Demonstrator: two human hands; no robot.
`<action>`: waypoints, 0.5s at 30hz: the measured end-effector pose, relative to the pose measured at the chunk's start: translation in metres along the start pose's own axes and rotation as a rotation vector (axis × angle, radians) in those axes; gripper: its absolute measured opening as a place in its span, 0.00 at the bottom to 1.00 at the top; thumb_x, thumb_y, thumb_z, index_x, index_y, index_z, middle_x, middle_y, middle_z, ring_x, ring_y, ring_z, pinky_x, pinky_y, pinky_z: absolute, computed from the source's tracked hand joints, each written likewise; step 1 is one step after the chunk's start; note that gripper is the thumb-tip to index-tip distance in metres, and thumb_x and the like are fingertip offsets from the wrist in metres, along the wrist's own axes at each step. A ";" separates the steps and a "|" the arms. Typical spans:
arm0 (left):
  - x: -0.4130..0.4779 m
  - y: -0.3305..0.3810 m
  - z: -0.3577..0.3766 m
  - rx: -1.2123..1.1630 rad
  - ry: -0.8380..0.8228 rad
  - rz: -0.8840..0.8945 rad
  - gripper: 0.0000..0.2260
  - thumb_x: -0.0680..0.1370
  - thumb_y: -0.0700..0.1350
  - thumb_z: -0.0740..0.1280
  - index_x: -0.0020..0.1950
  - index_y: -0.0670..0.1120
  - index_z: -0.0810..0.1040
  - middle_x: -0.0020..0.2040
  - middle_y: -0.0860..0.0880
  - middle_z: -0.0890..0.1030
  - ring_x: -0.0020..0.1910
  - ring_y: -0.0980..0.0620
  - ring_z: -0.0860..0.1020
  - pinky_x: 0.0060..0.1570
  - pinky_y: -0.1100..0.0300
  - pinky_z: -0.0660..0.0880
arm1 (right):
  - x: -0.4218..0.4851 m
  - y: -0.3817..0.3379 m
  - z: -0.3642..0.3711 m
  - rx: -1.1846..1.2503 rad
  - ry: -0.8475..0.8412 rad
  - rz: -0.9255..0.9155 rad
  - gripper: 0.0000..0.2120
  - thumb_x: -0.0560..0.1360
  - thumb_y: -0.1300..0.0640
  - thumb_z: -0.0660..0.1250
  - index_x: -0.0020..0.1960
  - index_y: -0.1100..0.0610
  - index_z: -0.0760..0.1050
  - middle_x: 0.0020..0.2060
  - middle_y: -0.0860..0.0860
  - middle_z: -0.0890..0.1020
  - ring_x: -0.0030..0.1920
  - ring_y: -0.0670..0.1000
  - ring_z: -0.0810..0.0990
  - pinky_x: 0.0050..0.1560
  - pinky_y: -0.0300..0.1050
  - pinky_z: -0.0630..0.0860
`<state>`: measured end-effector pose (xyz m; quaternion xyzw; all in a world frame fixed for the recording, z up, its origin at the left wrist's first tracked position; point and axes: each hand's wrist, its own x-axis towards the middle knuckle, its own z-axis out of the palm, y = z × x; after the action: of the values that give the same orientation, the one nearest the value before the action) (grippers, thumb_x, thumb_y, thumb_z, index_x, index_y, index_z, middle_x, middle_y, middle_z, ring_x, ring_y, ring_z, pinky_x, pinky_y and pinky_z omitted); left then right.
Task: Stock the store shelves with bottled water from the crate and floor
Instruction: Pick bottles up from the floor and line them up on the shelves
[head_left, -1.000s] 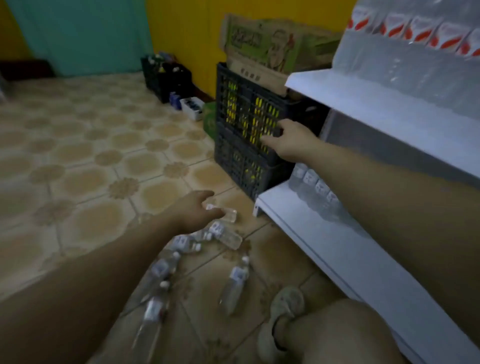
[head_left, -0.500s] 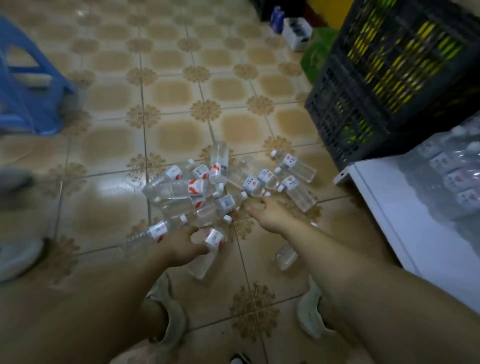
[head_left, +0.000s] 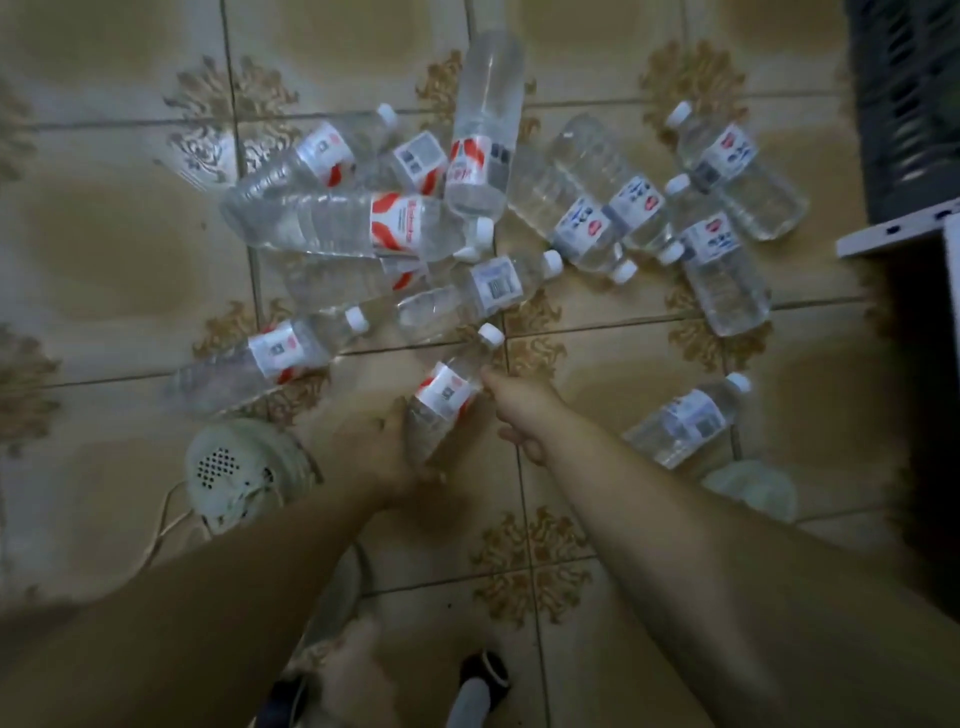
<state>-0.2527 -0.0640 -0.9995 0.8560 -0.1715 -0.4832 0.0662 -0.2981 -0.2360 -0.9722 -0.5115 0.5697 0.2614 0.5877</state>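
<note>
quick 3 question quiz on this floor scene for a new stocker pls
1. True or false: every water bottle here stands upright.
2. The left hand and right hand meet at the red-labelled bottle. Which one grips its base end? A. left B. right C. neither
3. Fill in: the lone bottle lying apart at lower right has a ____ cap.
Key: 1 false, they all lie on the tiled floor. 2 A. 3 white.

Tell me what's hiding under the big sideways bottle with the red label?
Another bottle lies partly under the big bottle; its clear body and some red label peek out. The rest of it and the floor beneath are covered.
</note>
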 end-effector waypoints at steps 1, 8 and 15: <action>0.004 0.001 0.005 0.075 0.045 0.003 0.40 0.69 0.62 0.71 0.74 0.46 0.60 0.66 0.43 0.72 0.62 0.43 0.72 0.63 0.50 0.68 | 0.006 0.001 0.000 0.027 -0.014 0.015 0.28 0.74 0.41 0.66 0.69 0.55 0.69 0.58 0.51 0.77 0.49 0.51 0.76 0.53 0.50 0.75; -0.009 0.029 -0.023 -0.073 -0.011 0.089 0.08 0.70 0.55 0.71 0.43 0.55 0.75 0.36 0.55 0.77 0.37 0.56 0.76 0.42 0.56 0.77 | -0.002 0.009 -0.013 0.084 0.036 -0.050 0.26 0.74 0.42 0.68 0.67 0.53 0.73 0.55 0.49 0.80 0.46 0.47 0.78 0.38 0.40 0.71; -0.080 0.097 -0.062 -0.645 -0.628 0.164 0.29 0.64 0.43 0.71 0.64 0.58 0.74 0.58 0.46 0.80 0.57 0.42 0.78 0.49 0.44 0.79 | -0.094 0.009 -0.079 0.288 0.126 -0.275 0.13 0.72 0.43 0.70 0.53 0.47 0.74 0.48 0.50 0.84 0.48 0.53 0.84 0.54 0.56 0.80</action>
<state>-0.2605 -0.1286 -0.8755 0.5871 -0.0914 -0.7413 0.3121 -0.3585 -0.2780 -0.8732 -0.5103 0.5617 0.0622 0.6482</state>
